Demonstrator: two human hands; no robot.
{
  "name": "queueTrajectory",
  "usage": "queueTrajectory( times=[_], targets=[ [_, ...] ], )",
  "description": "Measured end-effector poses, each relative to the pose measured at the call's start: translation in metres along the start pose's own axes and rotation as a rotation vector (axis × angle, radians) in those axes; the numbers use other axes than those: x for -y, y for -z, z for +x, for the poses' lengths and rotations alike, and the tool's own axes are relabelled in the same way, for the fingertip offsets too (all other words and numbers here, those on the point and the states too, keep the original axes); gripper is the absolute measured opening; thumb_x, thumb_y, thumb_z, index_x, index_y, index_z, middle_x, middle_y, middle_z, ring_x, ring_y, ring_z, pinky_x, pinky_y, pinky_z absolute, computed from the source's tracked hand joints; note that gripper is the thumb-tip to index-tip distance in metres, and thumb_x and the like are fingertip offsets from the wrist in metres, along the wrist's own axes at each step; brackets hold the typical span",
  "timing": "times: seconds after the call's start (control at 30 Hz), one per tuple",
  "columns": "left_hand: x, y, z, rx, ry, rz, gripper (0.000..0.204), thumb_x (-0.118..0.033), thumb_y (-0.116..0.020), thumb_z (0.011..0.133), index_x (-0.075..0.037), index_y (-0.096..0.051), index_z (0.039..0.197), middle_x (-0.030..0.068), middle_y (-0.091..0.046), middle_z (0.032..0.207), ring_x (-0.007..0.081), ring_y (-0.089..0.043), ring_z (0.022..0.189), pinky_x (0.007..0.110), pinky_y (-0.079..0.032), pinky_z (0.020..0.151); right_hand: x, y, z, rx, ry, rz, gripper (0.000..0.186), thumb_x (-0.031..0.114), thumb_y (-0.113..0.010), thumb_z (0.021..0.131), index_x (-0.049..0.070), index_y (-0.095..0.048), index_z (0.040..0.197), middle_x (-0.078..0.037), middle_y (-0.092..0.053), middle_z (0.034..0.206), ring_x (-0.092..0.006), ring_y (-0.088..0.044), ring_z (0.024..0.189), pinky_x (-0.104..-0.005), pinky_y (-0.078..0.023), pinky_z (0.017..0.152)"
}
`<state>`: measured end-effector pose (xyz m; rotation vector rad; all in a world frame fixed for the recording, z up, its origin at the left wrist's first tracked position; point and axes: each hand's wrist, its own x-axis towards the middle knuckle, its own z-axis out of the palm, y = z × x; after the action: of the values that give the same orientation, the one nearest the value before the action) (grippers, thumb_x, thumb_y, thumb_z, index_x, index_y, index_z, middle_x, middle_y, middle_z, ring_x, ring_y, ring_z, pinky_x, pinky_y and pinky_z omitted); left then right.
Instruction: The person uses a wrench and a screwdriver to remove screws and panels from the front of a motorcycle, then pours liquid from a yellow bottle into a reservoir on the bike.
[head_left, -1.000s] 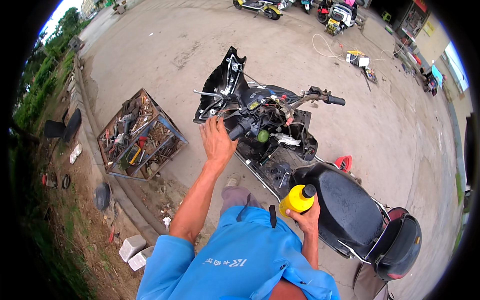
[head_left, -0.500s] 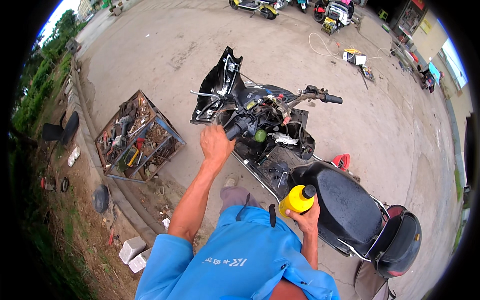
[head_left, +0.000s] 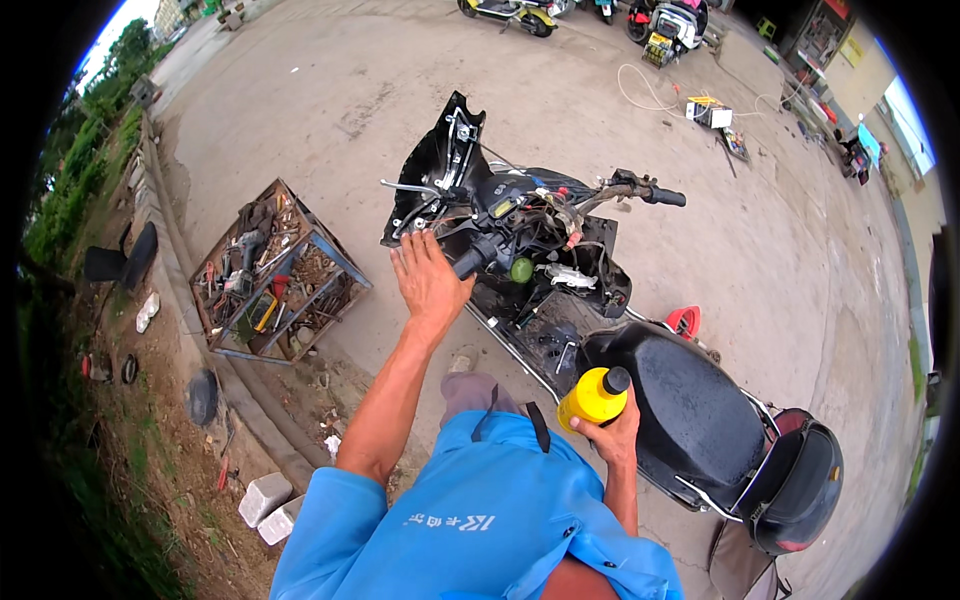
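A partly stripped scooter [head_left: 530, 210] stands in front of me, its front cover off to show wires and metal parts. My left hand [head_left: 432, 280] lies beside the left handlebar grip [head_left: 470, 262], fingers stretched out and apart; whether its thumb side touches the grip I cannot tell. A yellow bottle with a black cap [head_left: 594, 398] is upright in my right hand [head_left: 618, 432], next to the black seat [head_left: 680, 400]. A round green cap or ball-like part [head_left: 521, 270] shows below the handlebar. Small tools lie on the footboard [head_left: 550, 335].
A metal tool cart [head_left: 335, 262] full of tools and scraps stands to the left by the kerb [head_left: 215, 345]. Beyond the scooter lies a red container [head_left: 684, 322]. White blocks [head_left: 265, 498] rest at lower left. Other scooters [head_left: 676, 30] are parked at the back.
The fingers of my left hand have uncurled and spread beside the handlebar grip. My right hand still holds the yellow bottle in nearly the same place.
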<state>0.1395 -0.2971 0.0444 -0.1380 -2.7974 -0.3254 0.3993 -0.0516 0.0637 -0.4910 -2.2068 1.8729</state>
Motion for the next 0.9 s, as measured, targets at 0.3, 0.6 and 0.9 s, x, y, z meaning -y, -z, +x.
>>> queueTrajectory(
  times=[0.3,0.6,0.9],
  targets=[
    [0.0,0.005,0.004,0.016,-0.057,-0.036,0.061,-0.033,-0.094,0.067,0.002,-0.069,0.109,0.0177,-0.068,0.11,0.0368,-0.063,0.111,0.049,-0.047,0.101,-0.025,0.007,0.0,0.002,0.056,-0.083,0.085,0.026,-0.098,0.06,0.004,-0.058,0.132,-0.007,-0.069,0.114,-0.021,-0.067,0.105,-0.0384,-0.054,0.099],
    [-0.001,0.005,-0.001,-0.022,-0.058,-0.069,0.064,-0.028,-0.093,0.068,0.0,-0.067,0.12,0.0193,-0.066,0.125,0.0387,-0.059,0.124,0.051,-0.045,0.107,-0.002,-0.001,0.004,-0.007,0.0,-0.019,0.071,0.027,-0.095,0.059,0.004,-0.063,0.118,-0.007,-0.057,0.113,-0.0244,-0.061,0.105,-0.0373,-0.05,0.095],
    [-0.002,0.0,0.001,-0.028,0.004,-0.019,0.102,-0.037,-0.096,0.067,0.009,-0.047,0.145,0.0258,-0.055,0.145,0.0441,-0.045,0.143,0.061,-0.025,0.125,-0.011,0.003,0.002,-0.017,0.001,-0.005,0.072,0.027,-0.096,0.059,0.003,-0.063,0.118,-0.008,-0.057,0.113,-0.0242,-0.061,0.106,-0.0373,-0.05,0.095]
  ],
)
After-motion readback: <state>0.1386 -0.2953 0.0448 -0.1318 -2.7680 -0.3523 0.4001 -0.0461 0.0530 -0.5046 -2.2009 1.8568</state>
